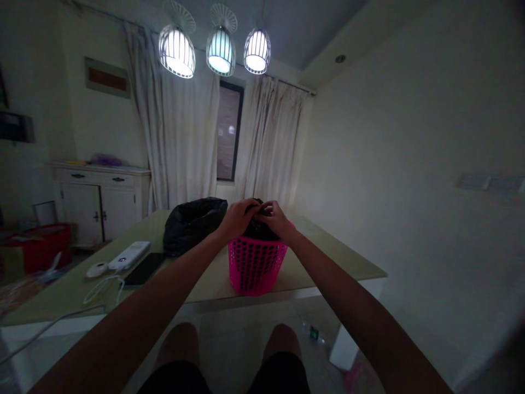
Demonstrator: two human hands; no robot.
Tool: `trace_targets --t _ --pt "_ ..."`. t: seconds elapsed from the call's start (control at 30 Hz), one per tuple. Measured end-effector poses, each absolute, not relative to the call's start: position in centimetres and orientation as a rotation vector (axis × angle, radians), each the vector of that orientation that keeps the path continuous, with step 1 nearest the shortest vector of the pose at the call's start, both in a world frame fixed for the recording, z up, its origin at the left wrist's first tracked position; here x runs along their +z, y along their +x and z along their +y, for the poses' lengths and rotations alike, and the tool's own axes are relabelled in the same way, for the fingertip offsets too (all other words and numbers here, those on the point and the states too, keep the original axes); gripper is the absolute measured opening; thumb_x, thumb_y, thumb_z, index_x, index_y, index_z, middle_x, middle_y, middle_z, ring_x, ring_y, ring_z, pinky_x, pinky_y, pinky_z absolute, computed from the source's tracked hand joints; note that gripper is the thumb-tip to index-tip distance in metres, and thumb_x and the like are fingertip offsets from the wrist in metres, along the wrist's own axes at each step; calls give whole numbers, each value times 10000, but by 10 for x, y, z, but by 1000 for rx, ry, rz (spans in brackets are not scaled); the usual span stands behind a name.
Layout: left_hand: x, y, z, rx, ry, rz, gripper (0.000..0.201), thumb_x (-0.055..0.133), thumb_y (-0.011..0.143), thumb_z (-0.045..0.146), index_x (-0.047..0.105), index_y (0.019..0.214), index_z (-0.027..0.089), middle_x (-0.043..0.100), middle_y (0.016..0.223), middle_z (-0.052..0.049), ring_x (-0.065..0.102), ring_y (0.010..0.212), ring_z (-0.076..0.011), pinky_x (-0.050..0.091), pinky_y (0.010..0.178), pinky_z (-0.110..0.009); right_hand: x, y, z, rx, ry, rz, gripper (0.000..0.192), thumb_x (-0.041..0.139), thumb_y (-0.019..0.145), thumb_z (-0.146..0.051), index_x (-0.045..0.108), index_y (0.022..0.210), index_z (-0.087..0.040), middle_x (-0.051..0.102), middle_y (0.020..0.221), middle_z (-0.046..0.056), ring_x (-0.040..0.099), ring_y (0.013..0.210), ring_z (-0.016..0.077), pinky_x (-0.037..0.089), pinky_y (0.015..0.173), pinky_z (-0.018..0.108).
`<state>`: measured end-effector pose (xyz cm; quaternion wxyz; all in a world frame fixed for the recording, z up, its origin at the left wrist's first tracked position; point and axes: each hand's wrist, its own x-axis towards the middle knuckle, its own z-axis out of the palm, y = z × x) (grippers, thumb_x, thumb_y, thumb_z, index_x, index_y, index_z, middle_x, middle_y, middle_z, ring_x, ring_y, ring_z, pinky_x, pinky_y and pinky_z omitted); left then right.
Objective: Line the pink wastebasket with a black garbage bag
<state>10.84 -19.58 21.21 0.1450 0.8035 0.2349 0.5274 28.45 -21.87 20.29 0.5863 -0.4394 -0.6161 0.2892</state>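
A: Hand pose?
B: Both arms extended. Left hand and right hand meet above the pink perforated plastic basket, fingers pinched closed on the black plastic bag lining it.
A: Contents?
B: Only the bag is visible inside. A second crumpled black bag lies on the table just left of the basket.

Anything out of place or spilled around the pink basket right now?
Nothing spilled on the table. The pink basket stands upright, both hands, left hand and right hand, on the black bag. A bottle lies on the floor.
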Motion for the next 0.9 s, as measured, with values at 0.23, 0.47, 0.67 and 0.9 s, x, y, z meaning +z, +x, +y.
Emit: trace_targets --t 0.23,0.47,0.67,0.9 --pt "212 107 -182 1494 2170 762 277 578 983 405 785 973 221 817 952 -50 744 947 -254 563 887 -364 213 283 -237 -107 -948 -1675 110 734 883 -311 742 948 -222 645 991 39 652 924 197 554 909 379" --pt "199 70 -161 1515 1986 960 368 504 978 366 806 1066 176 835 1029 -97 758 954 -261 590 853 -363 207 332 -234 54 -1300 -1510 135 712 885 -318 750 886 -188 736 997 66 695 995 240 528 961 410" --pt "169 23 -155 1582 1909 1304 328 517 936 289 808 1022 165 811 932 -133 738 857 -315 566 798 -423 188 374 -257 41 -1765 -1386 147 677 950 -306 770 943 -193 779 1018 68 722 1041 281 499 980 451" --pt "169 61 -213 1753 2583 1030 305 526 1084 376 751 1243 245 742 1377 -107 611 1317 -326 396 1150 -536 213 332 -230 116 -1547 -1787 607 771 938 -454 615 1453 -170 734 1297 143 716 1138 251 539 1003 384"
